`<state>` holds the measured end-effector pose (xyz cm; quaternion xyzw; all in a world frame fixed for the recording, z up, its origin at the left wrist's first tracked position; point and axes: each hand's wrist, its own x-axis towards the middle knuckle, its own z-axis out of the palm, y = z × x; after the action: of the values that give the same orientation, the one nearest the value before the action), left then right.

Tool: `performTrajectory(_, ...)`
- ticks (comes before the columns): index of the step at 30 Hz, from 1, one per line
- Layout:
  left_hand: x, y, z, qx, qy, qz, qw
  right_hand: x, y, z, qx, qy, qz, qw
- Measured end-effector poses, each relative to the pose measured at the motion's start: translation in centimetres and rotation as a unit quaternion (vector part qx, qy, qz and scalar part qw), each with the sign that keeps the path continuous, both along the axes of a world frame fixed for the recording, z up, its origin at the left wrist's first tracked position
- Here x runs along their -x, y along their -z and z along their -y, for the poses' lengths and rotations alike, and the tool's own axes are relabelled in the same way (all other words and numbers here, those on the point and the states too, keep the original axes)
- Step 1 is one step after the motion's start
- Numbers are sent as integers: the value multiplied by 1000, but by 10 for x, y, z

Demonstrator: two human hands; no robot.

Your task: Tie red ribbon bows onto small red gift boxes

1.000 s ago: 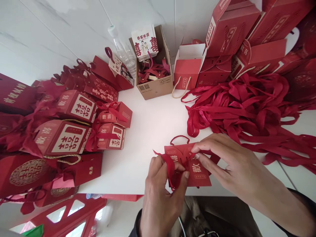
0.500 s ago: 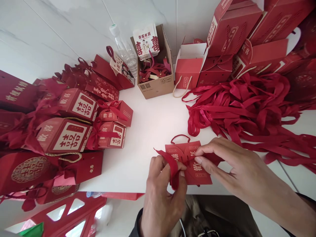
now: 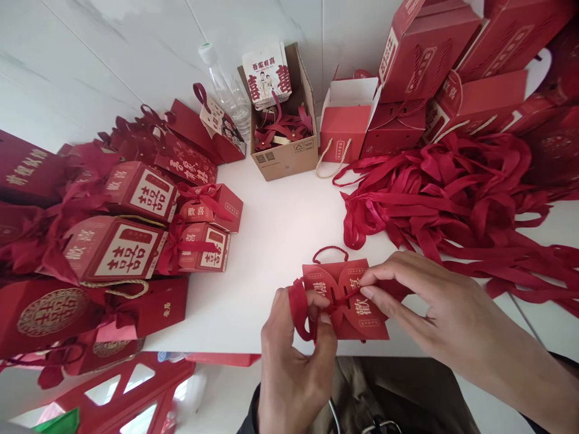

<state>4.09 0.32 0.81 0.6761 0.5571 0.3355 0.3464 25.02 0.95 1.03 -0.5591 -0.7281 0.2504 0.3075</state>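
A small red gift box (image 3: 375,325) with gold characters and a dark red cord handle (image 3: 332,248) lies at the table's front edge. Across its top runs a red ribbon (image 3: 298,307), passing over the slots in the middle. My left hand (image 3: 301,349) pinches one part of the ribbon at the box's left side, with a loop draped over its fingers. Between thumb and forefinger, my right hand (image 3: 407,301) grips the ribbon's other part over the box's right half. Fingers hide part of the box's left side.
A heap of loose red ribbons (image 3: 434,187) lies to the right. Finished-looking red boxes with bows (image 3: 131,250) crowd the left. At the back stand a cardboard box (image 3: 289,160), a plastic bottle (image 3: 224,84) and more red boxes (image 3: 425,54).
My left hand has shifted slightly left, drawing the ribbon with it. The ribbon end that stuck up now curls round the left fingers. My right hand stays almost in place.
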Motion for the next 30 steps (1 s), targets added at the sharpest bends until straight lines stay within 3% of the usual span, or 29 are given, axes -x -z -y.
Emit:
performTrajectory(7,2,-2,1,37,-26,40,998,-4,-1,2,-18,6,9,1000)
performTrajectory(12,1,-6,1,27,-31,48,998,-7,-4,-4,-102,29,38,994)
performTrajectory(15,0,-4,2,46,-27,58,997,-4,-6,-6,-101,42,41,993)
performTrajectory(20,0,0,4,56,-26,68,996,3,-8,-2,12,57,-70,996)
performTrajectory(24,0,0,4,54,-16,52,997,7,-12,-3,102,87,-194,972)
performTrajectory(30,-2,1,2,26,3,38,999,14,-8,-15,97,141,-347,922)
